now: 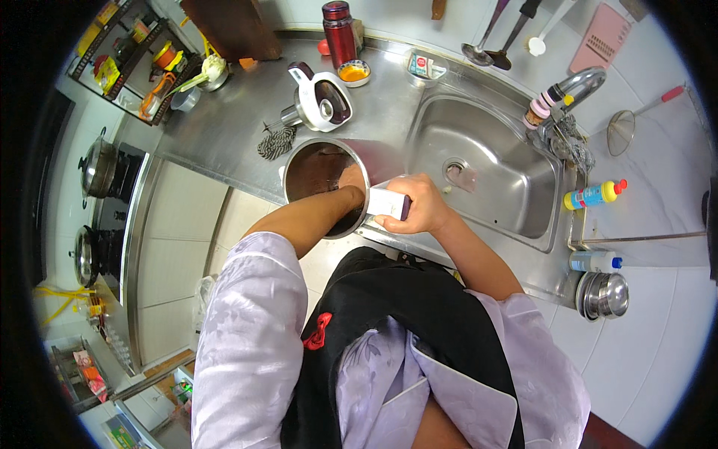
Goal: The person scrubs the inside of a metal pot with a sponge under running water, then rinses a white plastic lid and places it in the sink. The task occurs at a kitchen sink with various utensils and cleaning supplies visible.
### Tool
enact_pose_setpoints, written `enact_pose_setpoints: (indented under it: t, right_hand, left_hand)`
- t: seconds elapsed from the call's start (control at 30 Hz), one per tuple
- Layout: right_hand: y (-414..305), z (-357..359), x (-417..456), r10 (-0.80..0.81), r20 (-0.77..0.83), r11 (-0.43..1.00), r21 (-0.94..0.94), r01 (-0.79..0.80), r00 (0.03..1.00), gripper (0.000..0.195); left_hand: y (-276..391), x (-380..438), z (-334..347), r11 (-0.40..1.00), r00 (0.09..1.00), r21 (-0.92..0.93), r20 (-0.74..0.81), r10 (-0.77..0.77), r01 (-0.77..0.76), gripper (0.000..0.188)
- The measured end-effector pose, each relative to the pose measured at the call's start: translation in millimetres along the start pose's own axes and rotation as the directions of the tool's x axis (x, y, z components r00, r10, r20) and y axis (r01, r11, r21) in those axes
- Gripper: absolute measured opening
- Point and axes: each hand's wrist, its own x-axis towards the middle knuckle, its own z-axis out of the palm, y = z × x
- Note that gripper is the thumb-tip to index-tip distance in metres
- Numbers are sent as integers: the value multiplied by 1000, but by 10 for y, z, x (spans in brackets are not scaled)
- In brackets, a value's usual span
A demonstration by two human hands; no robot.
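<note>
A tall metal jug (387,154), with a dark reddish outer wall, lies tilted over the counter's front edge, its mouth facing me. My left hand (352,181) reaches inside it; the fingers are mostly hidden, and I cannot tell whether they hold anything. Outside, my right hand (418,205) grips the jug's white handle (387,203), which has a dark end. Just behind the jug rests its white blender head (322,104) on its side, with a metal shaft and blade pointing left. By that blade lies a striped scouring pad (276,143).
To the right is a steel sink (477,163) with a curved faucet (586,81). A red flask (339,39) and a small bowl of orange contents (354,73) stand at the back. A yellow bottle (594,195) and stacked metal bowls (603,296) sit right; pots (100,168) are left.
</note>
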Motion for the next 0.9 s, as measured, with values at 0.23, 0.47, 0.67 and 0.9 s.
enact_pose_setpoints:
  t: [0.23, 0.47, 0.67, 0.9]
  right_hand:
    - [25, -60, -19, 151, -52, 988, 26, -150, 987, 29]
    - [18, -17, 9, 31, -43, 999, 12, -30, 999, 26]
    - [-9, 75, -3, 24, -84, 999, -25, -26, 996, 26]
    - [149, 10, 5, -37, -97, 996, 74, 44, 995, 27]
  left_hand:
    - [817, -353, -361, 44, 955, -957, 281, -96, 286, 36]
    - [904, -858, -658, -29, 969, -969, 244, 47, 245, 41]
    - [977, -1183, -645, 199, 967, -952, 249, 60, 233, 41]
    - [632, -1325, -532, 818, 928, -554, 365, 71, 156, 62]
